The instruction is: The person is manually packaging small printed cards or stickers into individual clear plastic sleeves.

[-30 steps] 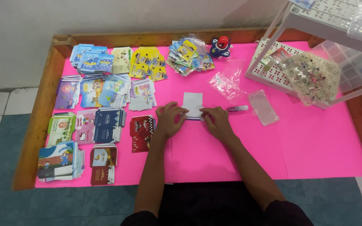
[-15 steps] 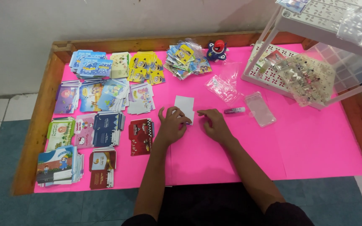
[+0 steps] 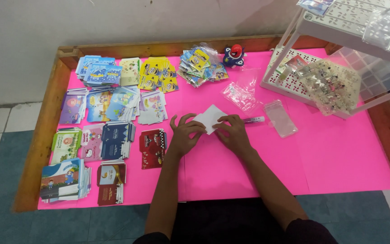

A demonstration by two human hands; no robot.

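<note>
The left hand and the right hand meet over a small white paper piece on the pink table. Both sets of fingertips pinch its lower edges, so the paper juts out just beyond the fingers. A pen-like stick lies just beside the right fingers, and an empty clear pouch lies farther right.
</note>
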